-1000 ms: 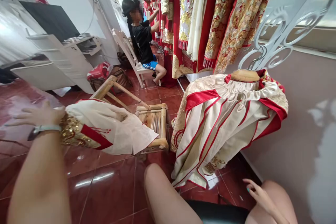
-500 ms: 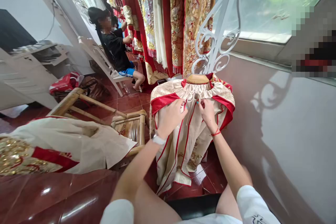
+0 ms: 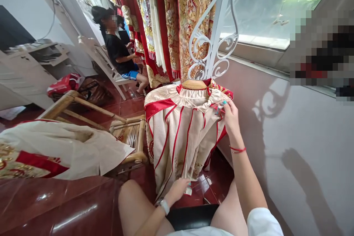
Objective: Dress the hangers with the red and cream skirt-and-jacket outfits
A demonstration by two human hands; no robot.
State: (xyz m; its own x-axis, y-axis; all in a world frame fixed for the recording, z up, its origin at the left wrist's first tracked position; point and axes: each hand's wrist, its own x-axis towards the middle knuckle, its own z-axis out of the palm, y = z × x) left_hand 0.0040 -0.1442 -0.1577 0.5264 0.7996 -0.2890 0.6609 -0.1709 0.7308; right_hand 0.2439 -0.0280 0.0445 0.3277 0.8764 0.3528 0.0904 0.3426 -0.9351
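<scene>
Place: a small dress workshop or costume shop, in a room that looks like part of a home.
Stock: a row of red and gold gowns (image 3: 171, 25) hangs close together along one side.
Hung apart: a cream and red skirt (image 3: 177, 125) on a hanger (image 3: 193, 84), hooked on a white grille (image 3: 212, 44) at the window (image 3: 257, 3).
Laid out: one more robe (image 3: 69, 147) lies over a bamboo chair (image 3: 132, 132).
People: a person (image 3: 117, 53) sits just beside the gowns, facing them.
Room: red tile floor (image 3: 69, 206), white shelves (image 3: 41, 55).
</scene>
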